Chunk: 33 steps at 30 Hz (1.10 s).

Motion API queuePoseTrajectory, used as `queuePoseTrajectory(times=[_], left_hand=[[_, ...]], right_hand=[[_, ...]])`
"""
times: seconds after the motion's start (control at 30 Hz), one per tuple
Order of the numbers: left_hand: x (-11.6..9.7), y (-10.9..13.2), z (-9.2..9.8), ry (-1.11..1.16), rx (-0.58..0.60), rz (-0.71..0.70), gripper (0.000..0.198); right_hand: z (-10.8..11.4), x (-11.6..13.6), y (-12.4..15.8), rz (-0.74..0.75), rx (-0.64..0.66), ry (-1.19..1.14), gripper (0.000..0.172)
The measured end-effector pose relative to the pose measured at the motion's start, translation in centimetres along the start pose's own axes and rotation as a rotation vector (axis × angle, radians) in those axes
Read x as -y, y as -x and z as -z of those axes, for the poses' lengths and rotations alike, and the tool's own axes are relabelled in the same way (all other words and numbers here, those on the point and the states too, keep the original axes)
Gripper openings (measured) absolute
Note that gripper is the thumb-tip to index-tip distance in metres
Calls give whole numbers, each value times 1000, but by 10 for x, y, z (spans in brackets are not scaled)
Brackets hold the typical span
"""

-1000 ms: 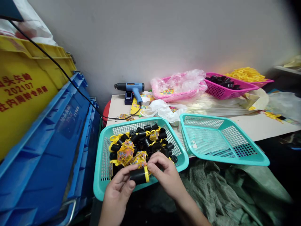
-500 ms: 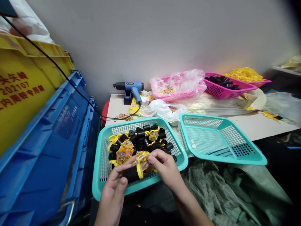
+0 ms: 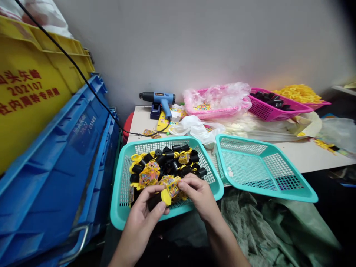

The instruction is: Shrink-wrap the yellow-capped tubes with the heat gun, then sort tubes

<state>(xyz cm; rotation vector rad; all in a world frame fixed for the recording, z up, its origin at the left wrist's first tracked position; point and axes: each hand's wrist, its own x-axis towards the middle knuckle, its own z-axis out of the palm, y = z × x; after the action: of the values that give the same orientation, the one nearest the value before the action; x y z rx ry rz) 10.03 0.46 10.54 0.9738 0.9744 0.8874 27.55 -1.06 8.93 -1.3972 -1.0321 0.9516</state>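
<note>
Hands (image 3: 144,212) (image 3: 198,193) half-curled: left grips yellow-ended cylinder (image 3: 166,197), right pinches printed piece (image 3: 174,187).

Two teal baskets (image 3: 218,190), three pink baskets (image 3: 272,114) and one heat gun (image 3: 164,98) show.

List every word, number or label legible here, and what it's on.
"头矢崎", yellow crate, preceding character cut off by the picture's edge
"202107", same crate
"内周转专用箱", same crate, lowest line
Blue crate: white marking, too blurred
Heat gun: label too small
Yellow card: too small
Printed yellow pieces: too small
</note>
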Motion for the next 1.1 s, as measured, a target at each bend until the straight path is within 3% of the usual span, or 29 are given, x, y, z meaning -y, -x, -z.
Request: queuePoseTrajectory(times=[0.13, 0.27, 0.37, 0.47, 0.6, 0.77, 0.93, 1.1], left_hand=[[-2, 0, -1, 17, -12, 8, 34], [-1, -3, 8, -27, 63, 68, 43], [2, -5, 12, -9, 39, 80, 45], [6, -6, 13, 26, -8, 75, 47], [7, -7, 13, -3, -39, 28, 44], [0, -6, 12, -91, -7, -44, 33], [-5, -6, 12, -148, -14, -114, 31], [-5, -7, 14, -334, -23, -253, 32]], right_hand=[[1, 0, 1, 25, 16, 14, 20], [-1, -1, 1, 30, 67, 24, 22], [-7, -2, 5, 51, 2, -18, 22], [-14, 1, 12, 220, -144, 66, 27], [-20, 8, 17, 468, -88, 261, 10], [-18, 11, 13, 431, 16, 274, 8], [-15, 16, 14, 492, 67, 363, 7], [-19, 20, 16, 447, 36, 360, 4]])
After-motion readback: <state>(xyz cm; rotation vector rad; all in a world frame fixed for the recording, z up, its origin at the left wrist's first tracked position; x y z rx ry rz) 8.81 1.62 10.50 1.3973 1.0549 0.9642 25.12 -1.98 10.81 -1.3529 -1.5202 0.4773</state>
